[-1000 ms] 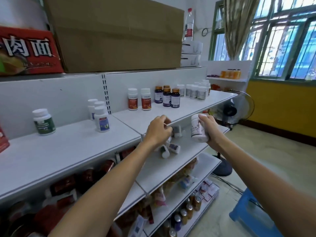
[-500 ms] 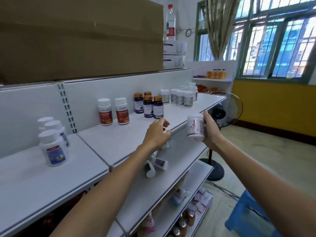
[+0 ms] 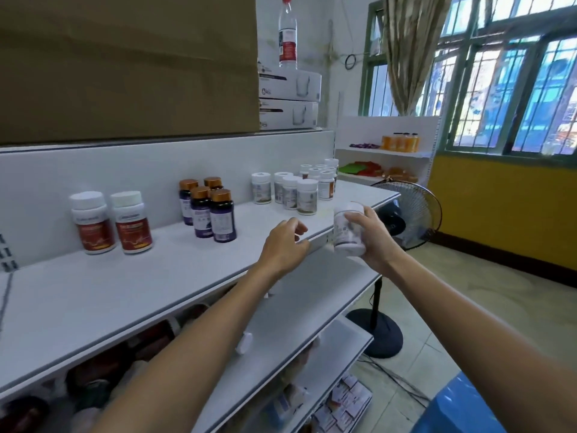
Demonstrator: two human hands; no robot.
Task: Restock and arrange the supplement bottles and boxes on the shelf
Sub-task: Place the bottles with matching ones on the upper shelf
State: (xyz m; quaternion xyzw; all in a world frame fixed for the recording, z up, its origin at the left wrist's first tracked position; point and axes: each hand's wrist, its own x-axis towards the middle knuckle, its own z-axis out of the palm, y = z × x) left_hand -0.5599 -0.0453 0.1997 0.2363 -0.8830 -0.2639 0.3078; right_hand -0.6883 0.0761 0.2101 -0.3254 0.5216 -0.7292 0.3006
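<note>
My right hand (image 3: 371, 242) grips a white supplement bottle (image 3: 347, 231) with a pale purple label, upright, just past the front edge of the white shelf (image 3: 150, 285). To its left, my left hand (image 3: 285, 245) hovers over that edge with fingers loosely curled and nothing in it. On the shelf stand two white red-label bottles (image 3: 112, 225), several dark purple bottles with copper caps (image 3: 209, 210) and a cluster of white bottles (image 3: 296, 192) at the far end. A white bottle (image 3: 244, 343) lies on the lower shelf, partly behind my left forearm.
A large cardboard box (image 3: 125, 67), two white boxes (image 3: 290, 98) and a water bottle (image 3: 287, 32) sit on top of the unit. A standing fan (image 3: 409, 214) is past the shelf end. A blue stool (image 3: 462, 407) is at lower right. Lower shelves hold packets.
My view has shifted right along the shelf. My left hand has risen from the lower shelf's bottles to the upper shelf's edge. My right hand has kept hold of the white bottle.
</note>
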